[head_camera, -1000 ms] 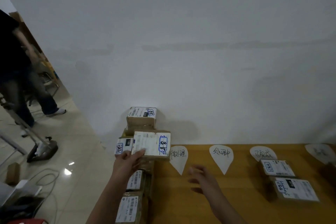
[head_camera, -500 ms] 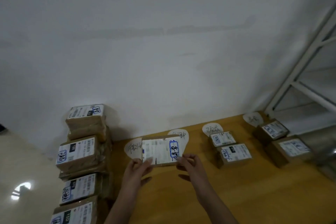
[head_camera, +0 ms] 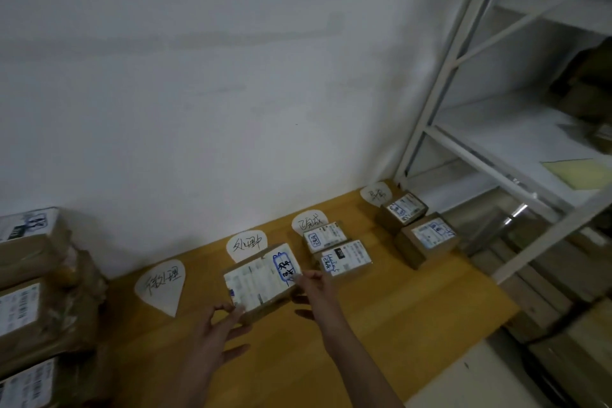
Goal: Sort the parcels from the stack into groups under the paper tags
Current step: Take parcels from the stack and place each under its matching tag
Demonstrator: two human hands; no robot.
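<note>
The white wall (head_camera: 231,76) fills most of what I see, and a pale metal shelving rack (head_camera: 440,93) rises on my right. Below runs the yellow wooden table (head_camera: 397,315), pushed against the wall. At its left end is the stack (head_camera: 39,291) of brown parcels, white labels facing up.

Further right, a pair of sorted parcels (head_camera: 347,257) lies one behind the other under the third tag (head_camera: 309,222), and another pair (head_camera: 430,233) under the fourth tag (head_camera: 376,193), close to the rack's foot.

The parcel (head_camera: 261,278) I am handling sits tilted just below the second tag (head_camera: 246,243), its far edge covering the tag's tip (whether its base touches the wood, I cannot tell). Blue handwriting marks the right end of its label. The first tag (head_camera: 162,285) lies to its left with nothing under it.

My left hand (head_camera: 215,334) pinches the near left corner between thumb and forefinger, the other fingers spread. My right hand (head_camera: 318,288) grips the right edge with curled fingers.
</note>
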